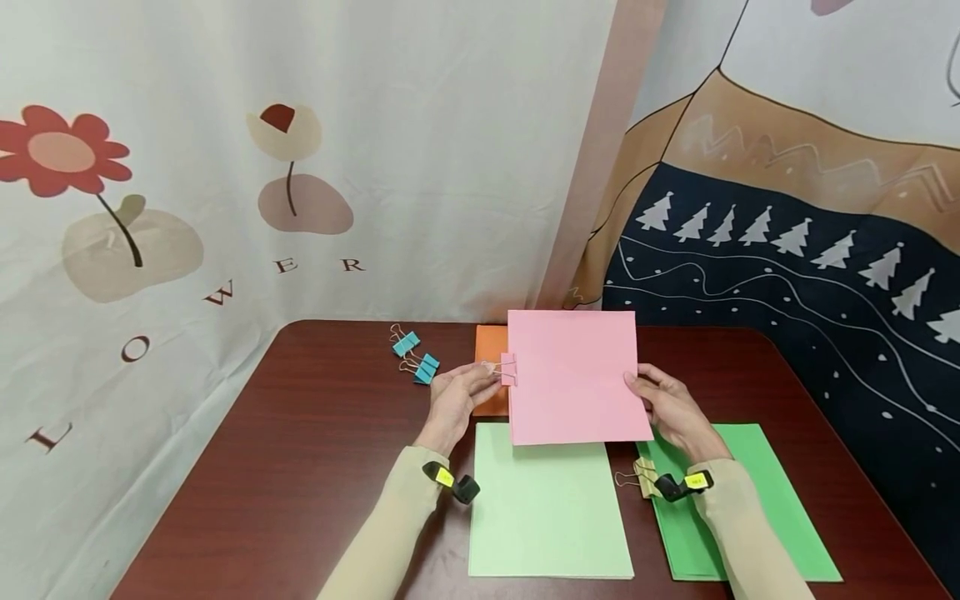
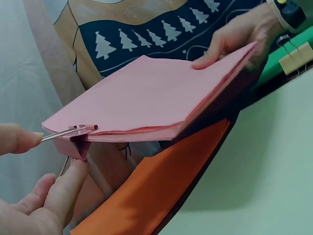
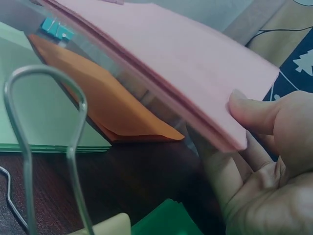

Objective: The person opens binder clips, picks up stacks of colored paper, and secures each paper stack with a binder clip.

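A stack of pink paper is held up above the table between both hands. On its left edge sits a pink binder clip; my left hand pinches the clip's wire handles between thumb and fingers. In the left wrist view the clip straddles the edge of the sheets. My right hand grips the stack's right edge, thumb on top and fingers beneath, as the right wrist view shows with the pink sheets. Below the stack lie pale green paper and, partly hidden, orange paper.
Two blue binder clips lie at the back left of the brown table. Darker green paper with a yellow binder clip on its left edge lies at the right, under my right forearm. Printed curtains hang behind the table.
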A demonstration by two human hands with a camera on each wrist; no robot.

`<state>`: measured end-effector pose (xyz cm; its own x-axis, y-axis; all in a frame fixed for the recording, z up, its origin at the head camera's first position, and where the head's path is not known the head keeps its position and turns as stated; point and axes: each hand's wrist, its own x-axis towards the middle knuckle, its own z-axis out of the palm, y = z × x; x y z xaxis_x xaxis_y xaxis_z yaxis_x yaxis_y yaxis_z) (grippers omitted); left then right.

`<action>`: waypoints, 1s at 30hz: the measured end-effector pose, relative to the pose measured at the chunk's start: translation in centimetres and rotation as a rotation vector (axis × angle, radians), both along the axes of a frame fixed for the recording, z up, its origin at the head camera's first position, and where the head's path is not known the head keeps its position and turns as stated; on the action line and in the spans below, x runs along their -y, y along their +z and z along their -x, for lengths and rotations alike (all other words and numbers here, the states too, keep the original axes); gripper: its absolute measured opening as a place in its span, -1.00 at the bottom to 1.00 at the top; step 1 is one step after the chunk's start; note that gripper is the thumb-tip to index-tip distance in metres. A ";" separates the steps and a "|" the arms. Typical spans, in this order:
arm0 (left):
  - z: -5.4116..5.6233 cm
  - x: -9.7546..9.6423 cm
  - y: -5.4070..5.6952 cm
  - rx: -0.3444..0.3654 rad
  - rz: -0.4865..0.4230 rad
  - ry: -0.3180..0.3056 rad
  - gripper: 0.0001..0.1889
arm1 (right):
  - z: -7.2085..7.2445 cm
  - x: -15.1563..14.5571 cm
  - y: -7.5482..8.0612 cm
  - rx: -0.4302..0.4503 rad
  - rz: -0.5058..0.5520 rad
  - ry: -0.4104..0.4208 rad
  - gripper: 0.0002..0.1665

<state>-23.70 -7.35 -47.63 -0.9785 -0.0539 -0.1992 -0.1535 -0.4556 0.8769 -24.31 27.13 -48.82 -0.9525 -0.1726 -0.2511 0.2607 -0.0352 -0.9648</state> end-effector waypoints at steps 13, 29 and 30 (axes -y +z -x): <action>-0.3 -0.5 -0.1 -0.040 0.035 -0.030 -0.88 | -0.1 -0.6 1.6 -0.036 -0.187 -0.018 -0.56; 0.7 -3.2 0.6 -0.033 0.218 -0.135 -0.83 | 0.4 -3.6 3.5 -0.091 -0.416 -0.026 -0.36; 0.8 -3.4 0.8 -0.038 0.241 -0.141 -0.84 | 0.4 -3.9 3.6 -0.091 -0.428 -0.028 -0.36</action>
